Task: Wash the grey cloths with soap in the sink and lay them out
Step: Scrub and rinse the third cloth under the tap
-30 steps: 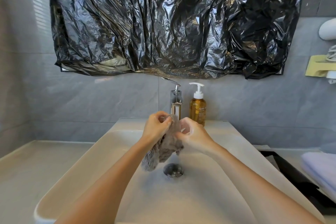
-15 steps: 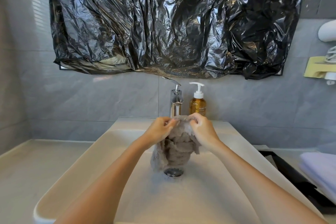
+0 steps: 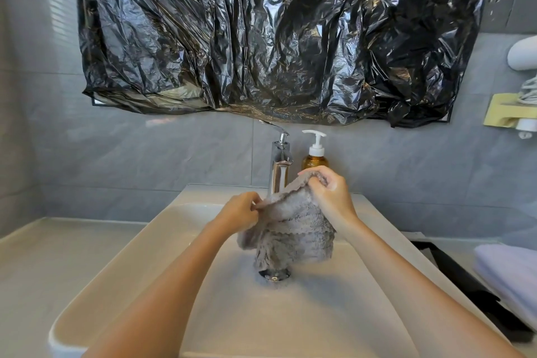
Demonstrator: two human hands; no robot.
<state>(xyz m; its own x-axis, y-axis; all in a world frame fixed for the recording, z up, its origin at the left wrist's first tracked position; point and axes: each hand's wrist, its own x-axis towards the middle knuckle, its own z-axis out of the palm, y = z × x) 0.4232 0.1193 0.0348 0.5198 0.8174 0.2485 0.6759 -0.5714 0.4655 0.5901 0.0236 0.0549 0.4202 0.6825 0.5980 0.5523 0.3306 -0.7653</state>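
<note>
You're holding the grey cloth at centre frame, above the drain and inside the sink, likely so drips are landing in the basin and not on the worktop. Left grip is pinching the cloth's top edge. Right grip is curled round the opposite corner, raised higher, just in front of the faucet. The cloth is hanging half spread between them, its lower part bunched. My read: you're opening it out for rinsing. The soap bottle is standing just right of the faucet, within reach. Can't tell if water is running.
</note>
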